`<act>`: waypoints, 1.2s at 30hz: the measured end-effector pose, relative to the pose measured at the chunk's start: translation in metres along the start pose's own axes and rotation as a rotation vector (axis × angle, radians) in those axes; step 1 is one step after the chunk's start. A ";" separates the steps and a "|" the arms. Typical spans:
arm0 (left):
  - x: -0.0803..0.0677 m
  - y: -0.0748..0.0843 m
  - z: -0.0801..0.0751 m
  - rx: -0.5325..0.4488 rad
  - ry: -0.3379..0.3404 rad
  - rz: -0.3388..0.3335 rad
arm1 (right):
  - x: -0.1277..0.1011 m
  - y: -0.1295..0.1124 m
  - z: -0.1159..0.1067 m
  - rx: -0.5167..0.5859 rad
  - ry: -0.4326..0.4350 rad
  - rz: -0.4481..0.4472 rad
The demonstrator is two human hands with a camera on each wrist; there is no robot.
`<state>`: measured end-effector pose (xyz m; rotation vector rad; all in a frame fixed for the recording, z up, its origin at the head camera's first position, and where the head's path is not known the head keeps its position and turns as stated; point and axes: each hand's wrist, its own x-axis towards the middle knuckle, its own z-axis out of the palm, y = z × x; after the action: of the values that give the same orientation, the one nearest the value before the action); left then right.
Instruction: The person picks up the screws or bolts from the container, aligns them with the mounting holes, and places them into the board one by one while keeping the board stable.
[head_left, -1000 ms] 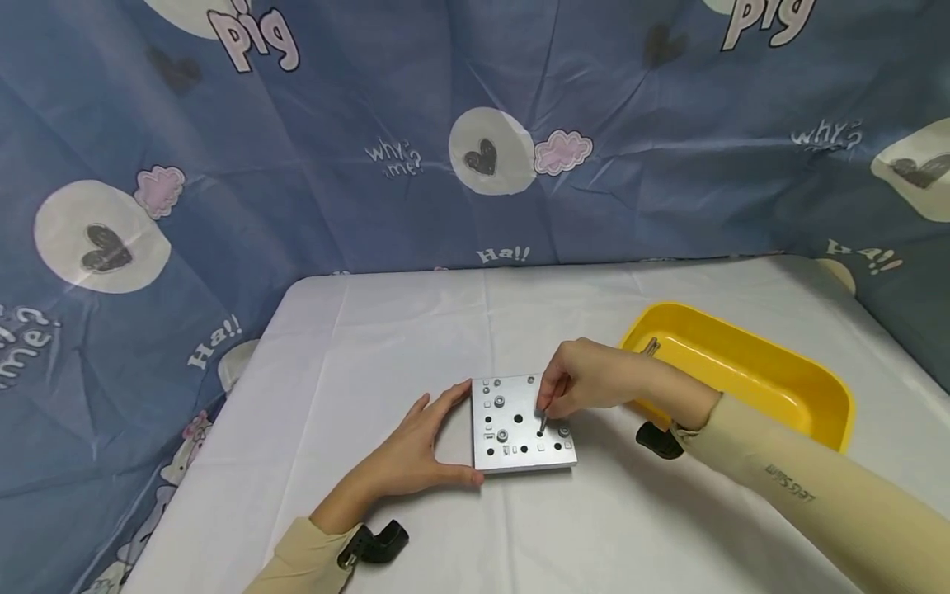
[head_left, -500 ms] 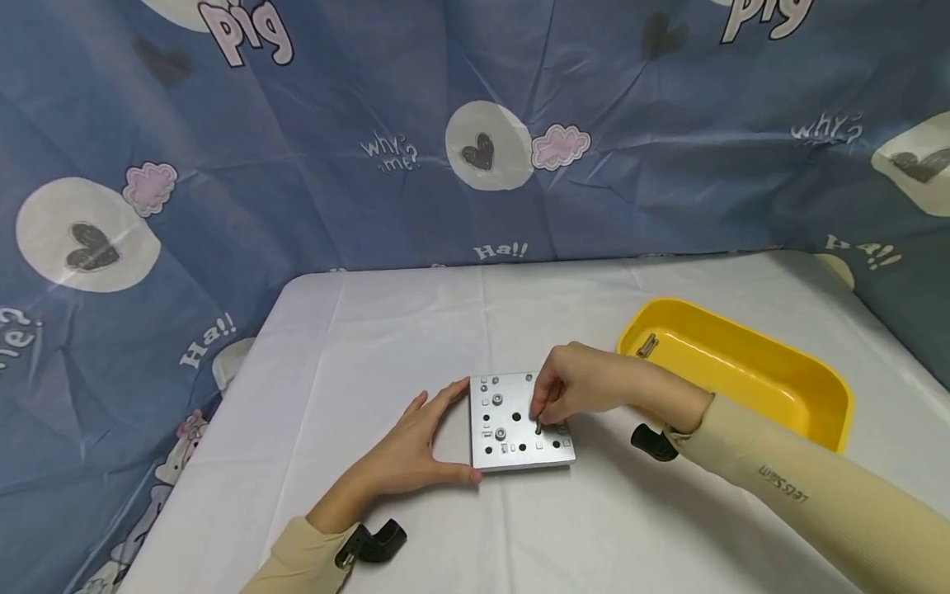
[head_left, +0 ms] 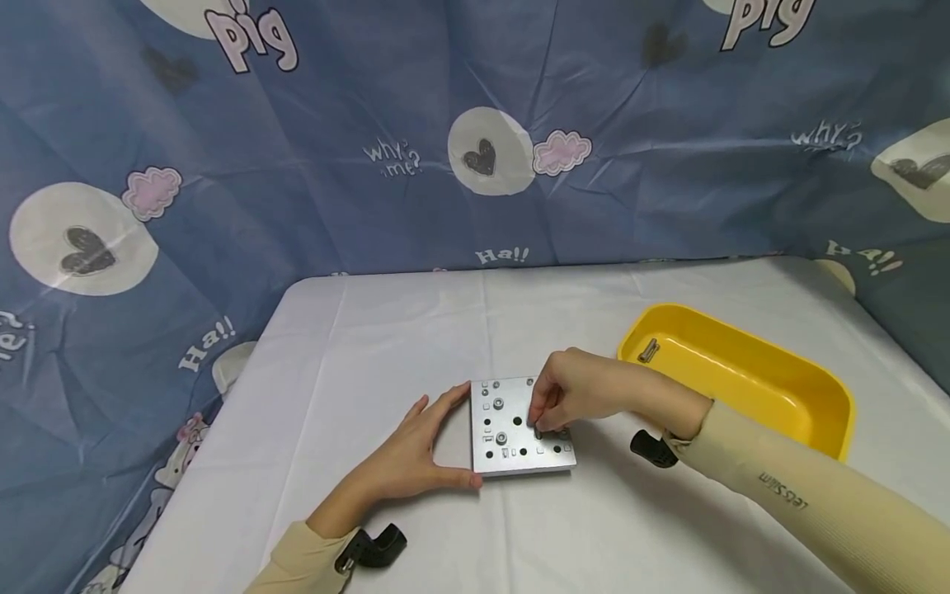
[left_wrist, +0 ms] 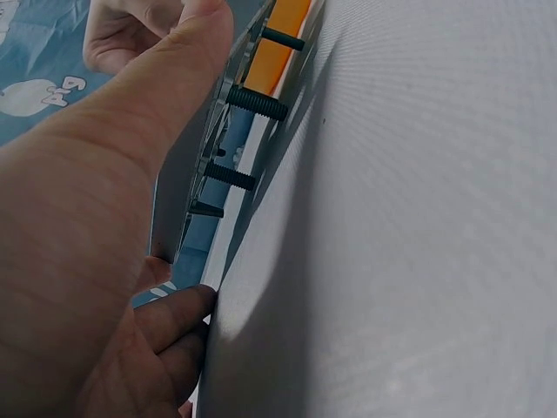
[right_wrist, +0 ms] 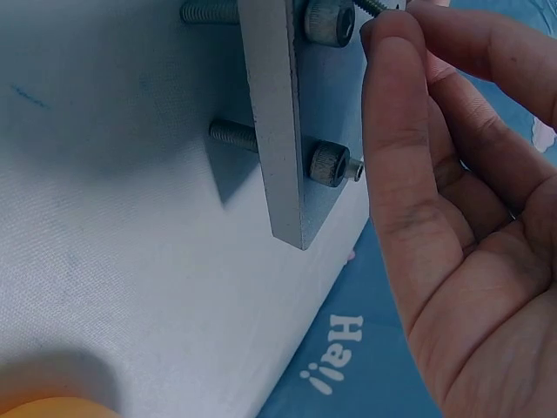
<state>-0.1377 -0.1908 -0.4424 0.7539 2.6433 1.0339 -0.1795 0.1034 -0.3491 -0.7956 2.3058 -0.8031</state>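
A square metal plate (head_left: 519,452) with several holes and a few seated screws lies on the white cloth. My left hand (head_left: 463,433) braces its left edge, thumb at the near corner and straight fingers at the far corner. In the left wrist view the thumb (left_wrist: 174,78) lies along the plate's edge (left_wrist: 218,157), with screw shafts (left_wrist: 257,103) showing below. My right hand (head_left: 540,422) hovers over the plate's right half and pinches a small screw (head_left: 536,429) at a hole. In the right wrist view the fingertips (right_wrist: 387,52) touch that thin screw (right_wrist: 372,7) beside two socket screw heads (right_wrist: 329,163).
A yellow tray (head_left: 809,412) stands to the right of the plate with one loose screw (head_left: 648,351) in its far left corner. A blue patterned cloth (head_left: 475,124) hangs behind the table. Black camera mounts (head_left: 649,450) sit at both wrists.
My right hand has sunk lower and slightly left onto the plate, so less of the pinched screw's shaft shows. The left hand and the plate have stayed put.
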 end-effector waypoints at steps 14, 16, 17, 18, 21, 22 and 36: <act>0.002 0.002 0.000 0.001 0.002 0.002 | -0.001 0.003 -0.001 0.010 -0.003 0.006; 0.002 0.002 0.000 0.003 0.002 0.002 | -0.001 0.003 0.000 0.017 -0.005 0.007; 0.001 0.002 0.000 0.004 0.002 0.001 | -0.001 0.003 0.000 0.014 -0.008 0.003; 0.001 0.001 0.000 0.004 0.002 0.001 | -0.001 0.003 0.000 0.019 -0.009 0.006; 0.001 0.000 0.000 0.006 0.003 0.002 | 0.000 0.003 0.001 0.027 -0.018 0.006; 0.001 0.001 0.000 0.006 0.002 0.003 | -0.001 0.003 0.001 0.030 -0.019 0.007; 0.000 0.002 0.000 0.002 0.004 -0.002 | -0.002 0.002 0.000 0.027 -0.019 -0.016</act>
<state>-0.1371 -0.1896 -0.4416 0.7504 2.6483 1.0331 -0.1784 0.1064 -0.3502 -0.8068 2.2702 -0.8286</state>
